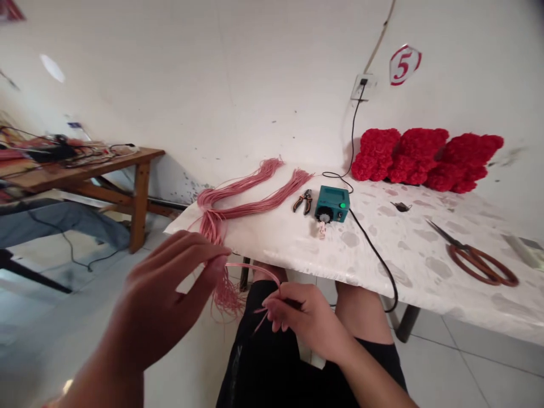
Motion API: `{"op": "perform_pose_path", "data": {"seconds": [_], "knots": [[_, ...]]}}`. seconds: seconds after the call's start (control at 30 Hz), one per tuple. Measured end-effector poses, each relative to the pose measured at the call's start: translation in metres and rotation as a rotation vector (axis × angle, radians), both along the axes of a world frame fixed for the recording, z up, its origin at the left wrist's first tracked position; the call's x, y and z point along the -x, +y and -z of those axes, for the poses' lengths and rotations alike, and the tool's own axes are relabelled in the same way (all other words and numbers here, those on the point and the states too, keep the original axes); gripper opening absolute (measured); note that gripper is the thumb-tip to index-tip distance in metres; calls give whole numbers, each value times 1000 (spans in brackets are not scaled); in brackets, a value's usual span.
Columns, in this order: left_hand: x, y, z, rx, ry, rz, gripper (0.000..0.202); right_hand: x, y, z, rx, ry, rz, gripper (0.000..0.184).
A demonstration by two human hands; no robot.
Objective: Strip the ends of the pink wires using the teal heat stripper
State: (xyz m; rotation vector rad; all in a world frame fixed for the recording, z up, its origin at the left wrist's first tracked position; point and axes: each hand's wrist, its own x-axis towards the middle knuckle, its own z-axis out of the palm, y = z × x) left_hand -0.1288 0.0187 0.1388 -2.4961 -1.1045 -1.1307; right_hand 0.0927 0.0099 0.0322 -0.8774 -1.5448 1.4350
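Observation:
A thin pink cord point(255, 266) arches between my two hands, above my lap. My left hand point(174, 289) pinches one part of it between thumb and fingertips. Closed round the other part is my right hand point(297, 311), with two loose ends sticking out to its left. A long bundle of pink cords point(250, 207) lies bent on the table, its near end hanging over the front edge behind my left hand. Right of the bundle stand a small teal machine point(334, 201) with a lit green button and a pair of pliers point(302, 201) with black and orange handles.
Scissors with brown handles point(476, 258) lie on the table's right side. Red fluffy bear-like figures point(420, 156) stand against the wall. A black cable point(378, 258) loops over the table's front edge. At left, a wooden table point(144, 164) holds tangled wires; a person's leg shows beneath.

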Motion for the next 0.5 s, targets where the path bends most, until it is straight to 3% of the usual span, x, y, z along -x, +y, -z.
{"op": "perform_pose_path", "data": {"seconds": [0.1,0.27,0.5], "knots": [[17,-3,4,76,71,-51,9,1,2,4,5,40,-3,22],[40,-8,28,247,240,-95,11,-3,-1,5,-63,-37,55,32],[59,-17,38,253,239,-101,12,3,-1,3,-223,-157,161,32]]}}
